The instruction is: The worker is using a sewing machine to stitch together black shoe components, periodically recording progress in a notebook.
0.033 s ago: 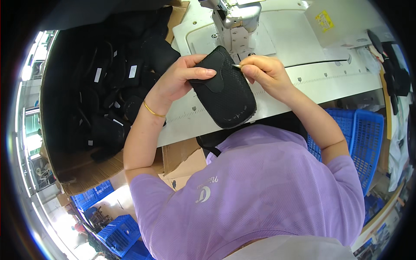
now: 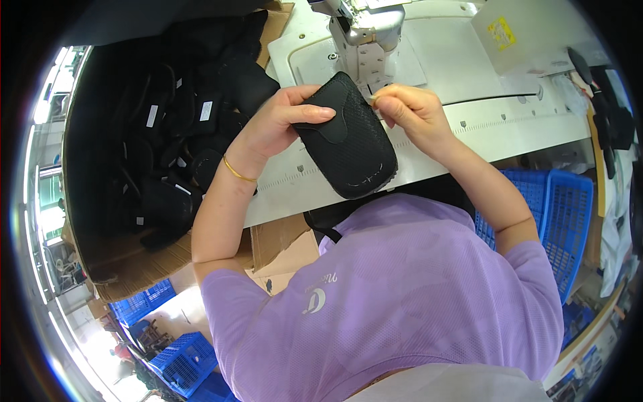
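Note:
A black mesh shoe upper (image 2: pixel 355 147) is held up over the front of the sewing table, its rounded toe pointing down toward me. Pale stitches show along the toe. My left hand (image 2: pixel 281 120) grips its left edge, thumb on top and the other fingers mostly hidden underneath. At the upper right edge of the upper, my right hand (image 2: pixel 415 114) is closed in a pinch. A small pale pointed tool (image 2: pixel 372 98) sticks out slightly between thumb and forefinger, close to that edge; its exact kind does not show.
A white sewing machine (image 2: pixel 368 50) stands just beyond my hands on the white table (image 2: pixel 495 124). On the left, a large cardboard box (image 2: pixel 127 285) holds many black pieces with white labels. Blue plastic crates (image 2: pixel 569 221) stand at right and lower left (image 2: pixel 184 362).
The right hand has shifted very slightly, and less of the pale tool shows between its fingers. The upper and left hand have barely moved.

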`<state>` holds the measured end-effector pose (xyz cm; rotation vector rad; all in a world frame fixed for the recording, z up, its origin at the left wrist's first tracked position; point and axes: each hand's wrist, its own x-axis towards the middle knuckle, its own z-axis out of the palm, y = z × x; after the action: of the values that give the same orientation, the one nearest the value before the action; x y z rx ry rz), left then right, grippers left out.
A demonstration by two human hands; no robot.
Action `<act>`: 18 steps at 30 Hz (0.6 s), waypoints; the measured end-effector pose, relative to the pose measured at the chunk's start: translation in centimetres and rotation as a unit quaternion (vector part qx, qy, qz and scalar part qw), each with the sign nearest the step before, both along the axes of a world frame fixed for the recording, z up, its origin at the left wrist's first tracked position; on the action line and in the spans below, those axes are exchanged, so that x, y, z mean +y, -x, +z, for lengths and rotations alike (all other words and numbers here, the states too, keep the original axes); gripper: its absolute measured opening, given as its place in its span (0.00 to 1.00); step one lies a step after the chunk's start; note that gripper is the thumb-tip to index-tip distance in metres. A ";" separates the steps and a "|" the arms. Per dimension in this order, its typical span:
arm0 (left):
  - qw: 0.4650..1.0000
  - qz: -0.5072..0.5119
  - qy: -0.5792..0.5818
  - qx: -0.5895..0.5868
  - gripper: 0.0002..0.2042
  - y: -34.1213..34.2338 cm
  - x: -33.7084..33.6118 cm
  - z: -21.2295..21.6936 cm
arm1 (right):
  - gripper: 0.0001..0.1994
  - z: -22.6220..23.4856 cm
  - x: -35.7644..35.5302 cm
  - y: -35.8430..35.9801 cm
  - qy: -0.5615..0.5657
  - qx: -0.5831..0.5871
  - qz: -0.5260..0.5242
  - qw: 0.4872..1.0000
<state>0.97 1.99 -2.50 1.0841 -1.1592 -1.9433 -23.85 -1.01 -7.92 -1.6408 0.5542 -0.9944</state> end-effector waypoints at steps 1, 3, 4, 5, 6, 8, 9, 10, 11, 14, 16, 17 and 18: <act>1.000 0.006 -0.003 -0.003 0.18 0.1 0.0 -0.3 | 0.13 0.1 0.2 0.1 0.002 0.000 0.002 1.000; 1.000 0.021 -0.003 -0.011 0.19 0.4 0.3 -0.9 | 0.14 0.2 0.6 0.0 -0.296 -0.085 0.025 0.951; 0.994 0.019 0.051 -0.098 0.20 0.9 0.7 -1.3 | 0.12 0.2 1.2 -0.1 -0.323 0.003 0.010 0.946; 0.977 0.015 0.105 -0.183 0.21 1.3 0.9 -1.8 | 0.12 0.6 0.6 0.3 -0.321 0.003 0.014 0.947; 0.928 0.031 0.225 -0.295 0.25 1.8 1.7 -2.0 | 0.12 1.3 0.0 1.5 -0.309 0.113 0.048 0.943; 0.678 0.028 0.420 -0.603 0.27 -0.1 2.1 -1.1 | 0.12 2.1 -2.8 5.0 -0.225 0.252 0.063 0.939; 0.538 0.044 0.464 -0.703 0.29 -1.7 1.8 -1.6 | 0.12 2.0 -5.5 7.0 -0.156 0.280 0.046 0.946; 0.472 0.044 0.408 -0.780 0.31 -3.0 1.0 -2.2 | 0.14 2.5 -8.1 8.9 -0.112 0.291 -0.021 0.950; 0.418 0.065 0.397 -0.815 0.31 -4.2 0.7 -3.0 | 0.15 3.3 -10.1 9.8 -0.069 0.298 -0.084 0.948; 0.386 0.060 0.411 -0.824 0.28 -6.8 -0.8 -5.3 | 0.16 7.0 -11.8 8.4 0.019 0.321 -0.189 0.928; 0.385 0.078 0.417 -0.820 0.21 -7.2 -1.2 -6.0 | 0.19 6.7 -11.9 7.2 0.048 0.258 -0.270 0.926; 0.384 0.079 0.418 -0.819 0.21 -6.9 -1.2 -5.1 | 0.19 6.1 -11.2 6.9 0.050 0.258 -0.270 0.926; 0.432 0.133 0.471 -0.757 0.16 -6.0 -0.8 -2.9 | 0.18 5.4 -9.4 6.9 0.094 0.232 -0.243 0.937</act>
<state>6.93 1.16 -5.42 1.9187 -2.1305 0.7151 -30.71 -10.38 -2.49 -1.9741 1.2641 -1.0303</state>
